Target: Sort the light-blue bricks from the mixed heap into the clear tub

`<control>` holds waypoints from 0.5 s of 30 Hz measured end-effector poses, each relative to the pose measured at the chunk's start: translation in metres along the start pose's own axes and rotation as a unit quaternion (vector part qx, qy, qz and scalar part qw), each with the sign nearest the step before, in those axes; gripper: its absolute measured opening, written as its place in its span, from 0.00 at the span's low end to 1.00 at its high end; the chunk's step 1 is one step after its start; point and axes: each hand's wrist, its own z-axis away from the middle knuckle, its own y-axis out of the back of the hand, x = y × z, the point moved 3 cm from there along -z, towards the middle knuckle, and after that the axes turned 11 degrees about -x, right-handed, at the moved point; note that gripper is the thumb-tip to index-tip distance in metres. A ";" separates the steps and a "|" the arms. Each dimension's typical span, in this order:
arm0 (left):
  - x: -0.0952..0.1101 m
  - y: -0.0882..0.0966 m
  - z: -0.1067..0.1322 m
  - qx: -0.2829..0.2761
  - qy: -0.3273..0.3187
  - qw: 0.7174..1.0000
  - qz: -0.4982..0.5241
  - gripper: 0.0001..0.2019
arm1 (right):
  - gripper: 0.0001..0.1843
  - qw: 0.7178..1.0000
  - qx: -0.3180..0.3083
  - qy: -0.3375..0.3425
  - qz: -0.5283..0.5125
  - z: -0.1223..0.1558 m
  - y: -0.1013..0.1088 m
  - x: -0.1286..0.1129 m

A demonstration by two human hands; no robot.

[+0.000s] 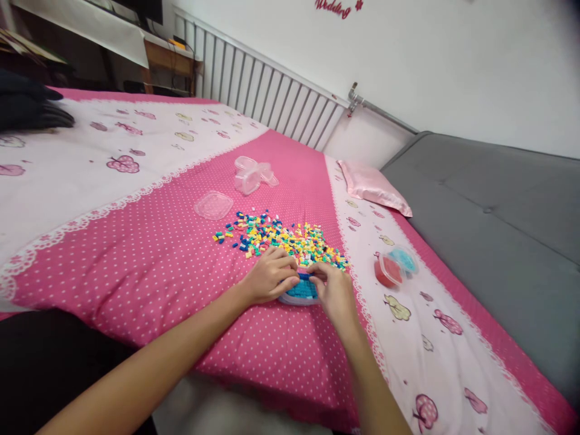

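A clear plastic container (302,297) packed with blue bricks sits on the bed near its front edge. My left hand (272,277) is at its left side, fingers curled over the rim and thumb across the bricks. On the right side, my right hand (334,291) has its thumb and fingers pinched together at the far part of the container; whatever is between the fingertips is too small to make out. Just beyond both hands lies a loose pile of small toy bricks (290,238) in yellow, blue, green, white and pink.
Empty clear containers (254,175) and a clear lid (212,205) lie past the pile. To the right stand a container of red pieces (388,272) and one of light blue pieces (405,261). A pink pillow (374,186) rests by the grey headboard (489,223).
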 end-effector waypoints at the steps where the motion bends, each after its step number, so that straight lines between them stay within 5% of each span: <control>1: 0.000 0.000 0.000 -0.002 0.001 1.000 -0.002 0.25 | 0.13 1.000 -0.004 -0.002 0.008 0.000 0.000 0.002; 15: 0.002 0.001 -0.002 0.008 0.005 1.000 -0.007 0.22 | 0.15 0.992 -0.066 -0.032 0.100 -0.005 -0.010 0.002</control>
